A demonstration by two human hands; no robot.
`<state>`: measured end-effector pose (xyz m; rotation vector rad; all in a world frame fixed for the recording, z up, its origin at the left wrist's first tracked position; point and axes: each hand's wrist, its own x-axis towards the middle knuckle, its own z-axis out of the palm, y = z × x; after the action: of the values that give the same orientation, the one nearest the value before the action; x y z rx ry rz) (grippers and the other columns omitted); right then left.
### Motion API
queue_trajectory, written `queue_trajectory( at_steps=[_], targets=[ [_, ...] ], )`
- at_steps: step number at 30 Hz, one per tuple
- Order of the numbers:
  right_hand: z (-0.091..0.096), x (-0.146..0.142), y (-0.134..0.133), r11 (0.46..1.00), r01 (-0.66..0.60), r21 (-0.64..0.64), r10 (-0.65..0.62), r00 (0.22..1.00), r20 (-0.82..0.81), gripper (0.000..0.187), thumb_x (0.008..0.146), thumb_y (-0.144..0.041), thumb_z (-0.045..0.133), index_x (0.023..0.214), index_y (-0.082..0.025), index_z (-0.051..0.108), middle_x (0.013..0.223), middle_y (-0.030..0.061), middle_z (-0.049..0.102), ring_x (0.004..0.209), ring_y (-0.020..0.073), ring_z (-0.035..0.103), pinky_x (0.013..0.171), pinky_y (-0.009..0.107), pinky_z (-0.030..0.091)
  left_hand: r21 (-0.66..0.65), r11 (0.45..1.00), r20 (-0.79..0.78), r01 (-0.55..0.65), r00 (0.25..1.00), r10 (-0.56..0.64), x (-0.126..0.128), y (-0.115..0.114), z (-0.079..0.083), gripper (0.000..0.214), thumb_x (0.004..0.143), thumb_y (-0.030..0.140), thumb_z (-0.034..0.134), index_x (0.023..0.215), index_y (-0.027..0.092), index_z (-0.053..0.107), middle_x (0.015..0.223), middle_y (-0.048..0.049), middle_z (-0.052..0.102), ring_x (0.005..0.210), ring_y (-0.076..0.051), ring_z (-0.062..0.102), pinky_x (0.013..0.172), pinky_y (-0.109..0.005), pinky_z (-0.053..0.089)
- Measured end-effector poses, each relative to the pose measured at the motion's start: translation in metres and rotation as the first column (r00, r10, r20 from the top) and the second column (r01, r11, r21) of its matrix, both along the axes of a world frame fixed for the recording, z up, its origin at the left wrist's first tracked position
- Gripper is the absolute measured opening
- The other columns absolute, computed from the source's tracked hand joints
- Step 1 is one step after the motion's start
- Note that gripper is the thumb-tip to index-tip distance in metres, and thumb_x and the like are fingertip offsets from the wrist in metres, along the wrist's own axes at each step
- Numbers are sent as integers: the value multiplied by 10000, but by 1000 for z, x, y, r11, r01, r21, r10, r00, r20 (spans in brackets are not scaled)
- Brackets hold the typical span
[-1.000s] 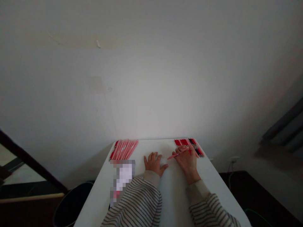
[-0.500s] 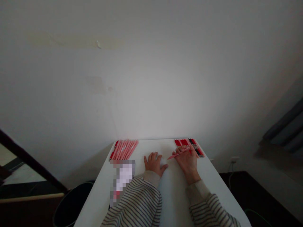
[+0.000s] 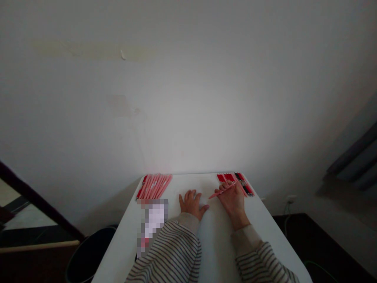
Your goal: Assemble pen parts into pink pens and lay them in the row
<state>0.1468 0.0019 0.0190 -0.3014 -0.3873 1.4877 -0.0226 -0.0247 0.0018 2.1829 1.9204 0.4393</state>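
Observation:
My left hand [image 3: 192,204] lies flat on the white table [image 3: 218,239], fingers spread, holding nothing. My right hand [image 3: 232,201] rests to its right, fingers closed on a pink pen [image 3: 220,191] that points left. Just beyond the right hand lies a row of red and black pens [image 3: 240,181] at the table's far right corner. A bundle of pink pens [image 3: 154,186] lies at the far left corner, apart from both hands.
A blurred-out white object [image 3: 152,222] sits on the table's left side near my left sleeve. A dark round bin [image 3: 88,251] stands on the floor left of the table. A bare wall rises right behind the table.

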Motion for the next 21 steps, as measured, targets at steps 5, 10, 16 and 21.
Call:
queue_trajectory(
  at_steps=[5, 10, 16, 21],
  targets=[
    [-8, 5, 4, 999, 44, -6, -43, 991, 124, 153, 795, -384, 548, 855, -251, 593, 708, -41, 564, 625, 115, 516, 718, 361, 497, 5, 1000, 14, -31, 999, 31, 0, 3, -4, 534, 767, 562, 538, 1243, 321, 543, 1418, -48, 463, 1337, -273, 334, 1127, -629, 122],
    [-14, 7, 5, 986, 163, 41, -168, 945, 279, 338, 668, -122, 656, 961, -283, 608, 830, -57, 609, 751, 101, 576, 852, 404, 513, 51, 996, 44, -70, 997, 68, 2, 5, -5, 479, 781, 509, 562, 1213, 303, 568, 1336, -47, 537, 1287, -254, 399, 1126, -609, 165],
    [-7, 10, 1, 952, 295, 79, -302, 877, 372, 467, 649, -191, 746, 1079, -307, 606, 907, -38, 613, 795, 120, 604, 785, 395, 564, 112, 990, 63, -86, 995, 80, 1, 5, -6, 435, 780, 506, 566, 1157, 294, 613, 1263, -56, 577, 1241, -264, 428, 1098, -572, 231],
    [-6, 13, -3, 881, 367, 299, -466, 563, 682, 364, 647, -254, 758, 1005, -262, 687, 902, 10, 630, 734, 135, 564, 621, 291, 550, 188, 980, 85, -69, 995, 54, -3, 9, -11, 467, 794, 530, 524, 1168, 266, 615, 1232, -74, 573, 1190, -251, 457, 1041, -457, 334]
  ],
)
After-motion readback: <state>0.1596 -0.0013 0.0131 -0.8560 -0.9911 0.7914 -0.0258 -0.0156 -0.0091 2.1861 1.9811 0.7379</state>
